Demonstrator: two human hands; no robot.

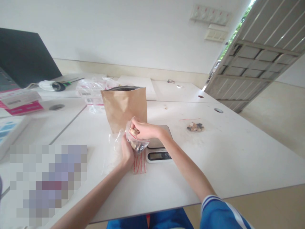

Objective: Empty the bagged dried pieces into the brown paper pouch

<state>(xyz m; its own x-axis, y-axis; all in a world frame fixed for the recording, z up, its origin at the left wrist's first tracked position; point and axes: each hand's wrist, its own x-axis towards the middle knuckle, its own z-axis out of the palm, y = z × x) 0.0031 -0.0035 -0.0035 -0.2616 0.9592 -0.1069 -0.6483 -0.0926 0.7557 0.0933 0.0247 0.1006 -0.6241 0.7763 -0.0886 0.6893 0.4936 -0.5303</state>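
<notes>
My left hand (pixel 127 149) holds a small clear zip bag (pixel 142 145) from its left side. Dark and pale dried pieces lie in the bottom of the bag. At the bag's mouth, my right hand (pixel 142 128) has its fingers closed around a pale, tan dried piece (pixel 134 131). Just behind both hands stands an upright brown kraft paper pouch (pixel 126 106), its top open. A kitchen scale (pixel 159 156) sits under my right forearm, which partly covers its plate. Flat zip bags with red seal lines (pixel 140 163) lie below my hands.
A filled zip bag (pixel 195 127) lies to the right on the white table (pixel 226 152). Clear plastic packaging (pixel 94 89) is behind the pouch. Pink and white boxes (pixel 22 101) and a black monitor (pixel 28 57) stand at the left. A metal door (pixel 257 60) is at the right.
</notes>
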